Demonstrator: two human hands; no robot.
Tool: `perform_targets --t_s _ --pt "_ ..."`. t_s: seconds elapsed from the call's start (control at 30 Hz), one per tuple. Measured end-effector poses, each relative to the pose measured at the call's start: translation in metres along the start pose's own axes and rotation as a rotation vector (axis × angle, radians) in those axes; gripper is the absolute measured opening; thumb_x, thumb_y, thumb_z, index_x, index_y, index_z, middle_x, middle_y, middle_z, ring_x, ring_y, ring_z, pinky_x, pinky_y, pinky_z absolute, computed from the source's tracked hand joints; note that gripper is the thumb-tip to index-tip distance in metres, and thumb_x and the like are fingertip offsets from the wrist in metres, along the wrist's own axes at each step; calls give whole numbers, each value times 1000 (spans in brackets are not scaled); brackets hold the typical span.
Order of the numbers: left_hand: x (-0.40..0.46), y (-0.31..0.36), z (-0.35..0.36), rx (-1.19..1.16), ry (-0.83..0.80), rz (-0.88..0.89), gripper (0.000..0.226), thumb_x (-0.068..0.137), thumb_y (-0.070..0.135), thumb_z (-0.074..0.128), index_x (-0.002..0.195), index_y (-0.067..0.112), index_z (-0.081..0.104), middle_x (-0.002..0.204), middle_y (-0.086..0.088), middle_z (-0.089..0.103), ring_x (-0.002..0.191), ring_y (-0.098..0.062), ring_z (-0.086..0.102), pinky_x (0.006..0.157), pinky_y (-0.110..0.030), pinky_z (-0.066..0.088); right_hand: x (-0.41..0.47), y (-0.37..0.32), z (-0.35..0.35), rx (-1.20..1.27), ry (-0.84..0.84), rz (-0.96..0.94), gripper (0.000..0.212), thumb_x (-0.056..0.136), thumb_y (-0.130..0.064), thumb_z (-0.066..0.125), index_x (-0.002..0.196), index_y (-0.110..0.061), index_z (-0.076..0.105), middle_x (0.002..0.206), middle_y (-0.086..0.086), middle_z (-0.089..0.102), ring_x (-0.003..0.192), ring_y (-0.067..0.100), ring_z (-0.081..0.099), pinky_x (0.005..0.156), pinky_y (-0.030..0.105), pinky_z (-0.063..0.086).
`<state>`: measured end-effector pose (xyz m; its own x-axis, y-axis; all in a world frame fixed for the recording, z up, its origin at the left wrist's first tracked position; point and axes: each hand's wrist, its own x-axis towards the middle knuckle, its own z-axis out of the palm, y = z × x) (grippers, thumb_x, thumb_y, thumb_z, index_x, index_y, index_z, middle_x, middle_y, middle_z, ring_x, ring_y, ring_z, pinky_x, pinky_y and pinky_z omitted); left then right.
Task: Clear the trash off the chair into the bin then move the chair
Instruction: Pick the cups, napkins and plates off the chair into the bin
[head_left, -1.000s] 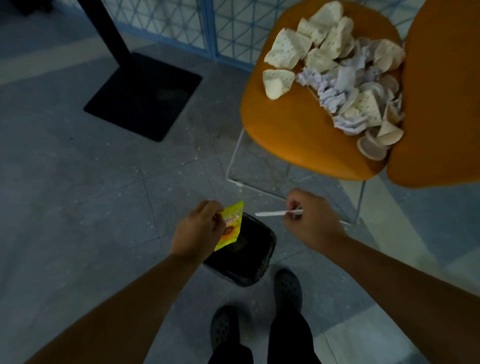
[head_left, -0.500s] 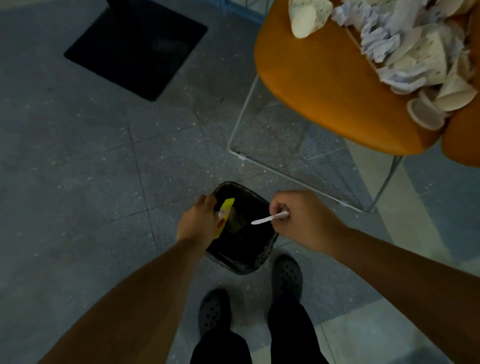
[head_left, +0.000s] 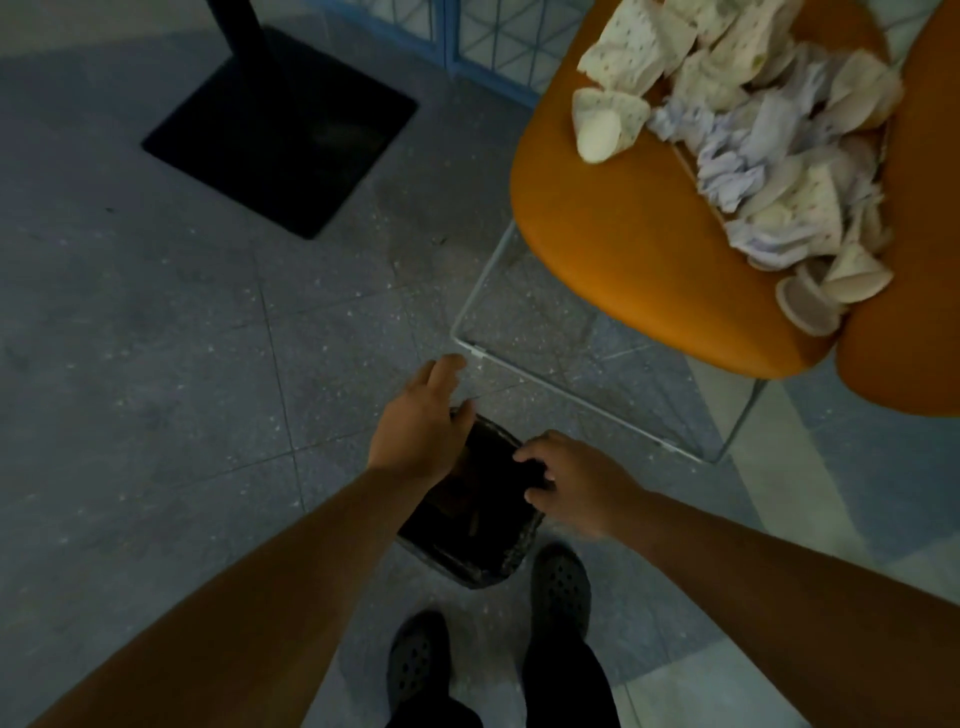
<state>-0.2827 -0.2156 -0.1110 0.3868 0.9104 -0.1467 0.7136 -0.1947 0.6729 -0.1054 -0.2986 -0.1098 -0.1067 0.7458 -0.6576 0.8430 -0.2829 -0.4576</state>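
Over the black bin (head_left: 475, 512) on the grey floor (head_left: 182, 322): left hand (head_left: 421, 431) above its far-left rim, fingers straight and loose, holding nothing; right hand (head_left: 574, 483) above its right rim, fingers spread and slightly bent, also empty. Directly beneath both hands, the bin's dark opening, contents too dim to make out. Up and to the right, well apart from either hand, an orange chair (head_left: 623, 249) on a thin metal frame, seat heaped with crumpled paper trash (head_left: 748, 135) toward the backrest. Below the bin, two dark perforated clogs (head_left: 561, 587). At upper left, a black square stand base (head_left: 283, 130).
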Motion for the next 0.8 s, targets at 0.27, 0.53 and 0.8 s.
perform_targets --t_s 0.27,0.53,0.8 --pt "52 71 -76 22 37 188 42 90 14 63 129 6 50 118 -19 60 105 -36 59 80 -45 51 -38 -27 -105 -16 72 9 41 97 -28 53 137 -26 43 144 -1 42 124 22 49 98 35 42" --pt "108 126 -89 51 -7 252 48 92 29 63 135 14 46 135 -10 54 120 -28 55 90 -41 49 -51 -6 -196 -3 494 -39 28 95 -30 54 122 -22 57 131 0 54 113 23 54 87 35 46" --pt "190 163 -42 73 12 218 50 88 29 66 133 17 47 137 -7 46 118 -27 52 86 -35 46 2 65 -270 -101 754 -60 22 88 -22 60 110 -21 63 116 4 60 108 26 52 82 43 49"
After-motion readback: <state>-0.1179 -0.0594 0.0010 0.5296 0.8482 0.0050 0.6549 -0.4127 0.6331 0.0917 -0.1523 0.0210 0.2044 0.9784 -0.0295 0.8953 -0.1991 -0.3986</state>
